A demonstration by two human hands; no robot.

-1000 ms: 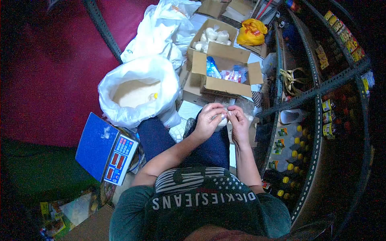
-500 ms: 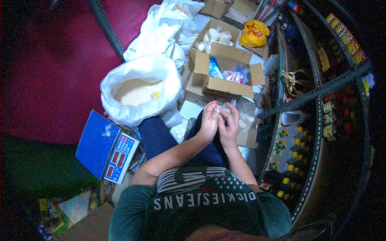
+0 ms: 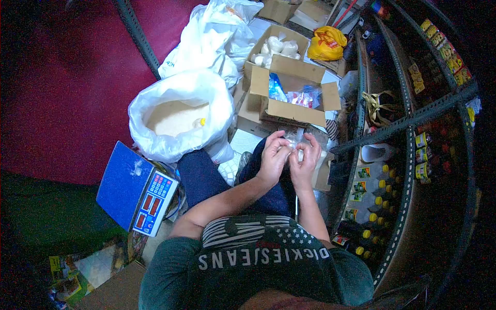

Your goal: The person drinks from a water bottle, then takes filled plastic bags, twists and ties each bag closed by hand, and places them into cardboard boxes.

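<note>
My left hand (image 3: 274,159) and my right hand (image 3: 305,161) are close together above my lap. The fingers of both pinch a small clear plastic bag (image 3: 294,137), which stands up between the fingertips. What the bag contains, if anything, is too small to make out. More clear plastic and white packets, partly behind my right hand, lie beyond it. To the left of my hands stands a big white sack (image 3: 142,106), its rim rolled open around pale powder or grains (image 3: 173,120). A small yellow-and-clear object (image 3: 200,122) rests in that sack.
A blue digital scale (image 3: 124,178) with white powder on its plate is at the left. Ahead, an open carton (image 3: 289,112) holds blue and pink plastic packs; a box (image 3: 256,51) of filled white bags stands behind it. Metal shelving (image 3: 408,111) with bottles (image 3: 380,199) runs along the right.
My hands have drawn slightly apart and shifted a little to the right. The clear bag between my fingertips now shows more plainly.
</note>
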